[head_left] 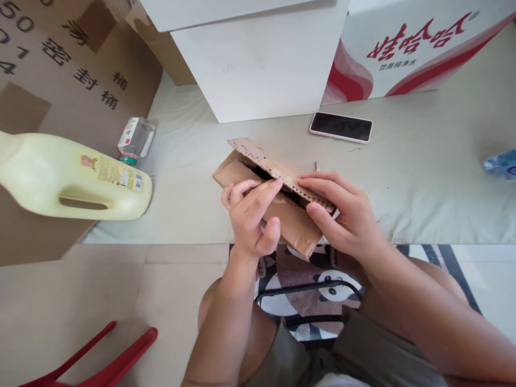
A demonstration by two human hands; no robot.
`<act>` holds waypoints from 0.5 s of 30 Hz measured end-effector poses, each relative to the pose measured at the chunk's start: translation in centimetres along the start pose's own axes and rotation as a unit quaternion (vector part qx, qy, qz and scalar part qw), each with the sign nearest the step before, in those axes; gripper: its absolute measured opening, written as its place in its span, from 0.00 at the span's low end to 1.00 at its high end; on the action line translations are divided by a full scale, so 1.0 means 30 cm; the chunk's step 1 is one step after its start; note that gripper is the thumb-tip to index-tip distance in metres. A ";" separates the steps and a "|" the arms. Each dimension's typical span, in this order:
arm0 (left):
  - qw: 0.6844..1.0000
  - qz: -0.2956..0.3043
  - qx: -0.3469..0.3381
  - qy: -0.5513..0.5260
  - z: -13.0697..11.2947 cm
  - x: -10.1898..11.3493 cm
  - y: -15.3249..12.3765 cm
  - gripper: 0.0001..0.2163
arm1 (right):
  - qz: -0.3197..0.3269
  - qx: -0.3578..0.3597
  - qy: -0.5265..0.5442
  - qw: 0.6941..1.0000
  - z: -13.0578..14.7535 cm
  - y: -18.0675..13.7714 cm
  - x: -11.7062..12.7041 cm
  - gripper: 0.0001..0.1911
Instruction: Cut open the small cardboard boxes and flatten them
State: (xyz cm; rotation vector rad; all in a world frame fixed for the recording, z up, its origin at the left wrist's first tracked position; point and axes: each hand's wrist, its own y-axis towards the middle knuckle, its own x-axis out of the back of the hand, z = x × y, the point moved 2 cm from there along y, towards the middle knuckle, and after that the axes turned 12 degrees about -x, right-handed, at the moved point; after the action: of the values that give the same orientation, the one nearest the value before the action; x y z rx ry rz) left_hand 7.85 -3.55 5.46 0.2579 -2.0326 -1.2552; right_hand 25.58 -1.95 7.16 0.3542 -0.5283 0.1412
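Observation:
A small brown cardboard box [296,220] with a torn, perforated flap is held above the edge of a pale green mat. My left hand [250,217] grips its near side, fingers curled over the open slot. My right hand [346,215] pinches the box's right end, fingers laid over the flap and thumb underneath. The inside of the box is dark and hidden.
A yellow jug [72,180] lies on its side at left, a small clear bottle [136,140] behind it. A phone [341,127] lies face up on the mat [423,177]. A white box [262,59], a red-and-white carton [403,48] and brown cardboard [60,70] stand behind. Red chair legs [105,360] are at lower left.

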 end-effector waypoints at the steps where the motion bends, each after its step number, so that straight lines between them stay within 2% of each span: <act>1: 1.000 0.009 0.006 -0.002 0.000 0.003 0.001 0.21 | 0.000 0.001 0.000 1.000 0.000 0.000 -0.001 0.15; 5: 0.999 0.024 0.029 -0.027 0.007 0.013 -0.006 0.22 | -0.003 0.010 -0.006 1.000 0.002 0.002 -0.004 0.15; 12: 0.989 -0.096 0.074 -0.082 0.027 -0.001 -0.031 0.21 | -0.003 0.029 -0.023 0.999 0.008 -0.001 -0.015 0.14; 15: 0.986 -0.120 0.080 -0.083 0.028 -0.010 -0.033 0.20 | -0.008 0.032 -0.027 0.999 0.009 -0.005 -0.022 0.14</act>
State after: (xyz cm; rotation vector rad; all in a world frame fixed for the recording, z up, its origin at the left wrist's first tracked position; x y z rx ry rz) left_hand 7.31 -3.32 4.27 0.5022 -2.3035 -1.2927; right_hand 24.92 -2.20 7.01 0.4246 -0.5750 0.1341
